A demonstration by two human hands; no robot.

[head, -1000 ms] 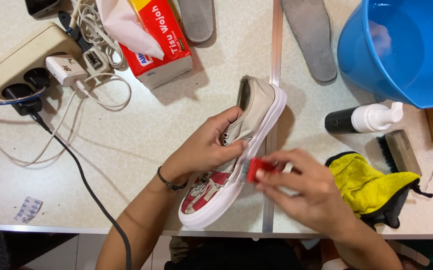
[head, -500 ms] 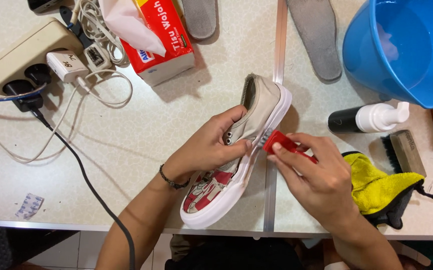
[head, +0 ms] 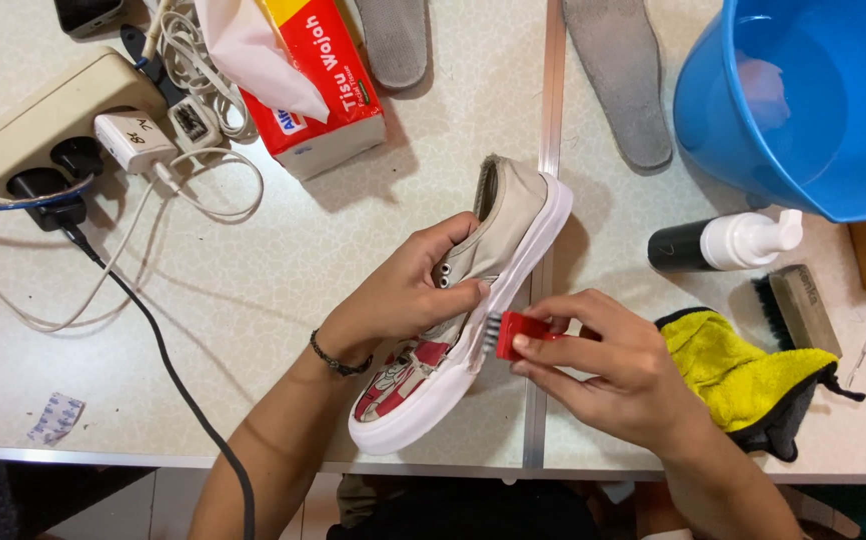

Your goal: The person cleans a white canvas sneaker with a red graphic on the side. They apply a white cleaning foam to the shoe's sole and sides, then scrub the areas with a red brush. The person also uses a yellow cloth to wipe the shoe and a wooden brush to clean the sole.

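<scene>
The small red brush (head: 523, 333), gripped by the right hand (head: 613, 375), is now pressed lower against the white rubber sole of the beige canvas shoe (head: 483, 290), which is clasped by the left hand (head: 403, 295); scrubbing seems midway.

One shoe (head: 473, 300), two insoles (head: 618, 80), three brushes (head: 523, 333), one blue bucket (head: 743, 150), one bottle (head: 723, 243).

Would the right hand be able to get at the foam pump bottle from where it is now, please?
Probably yes: the pump bottle lies on bare table just beyond the right hand, with nothing between them. But that hand's grip is taken by the small red brush.
</scene>
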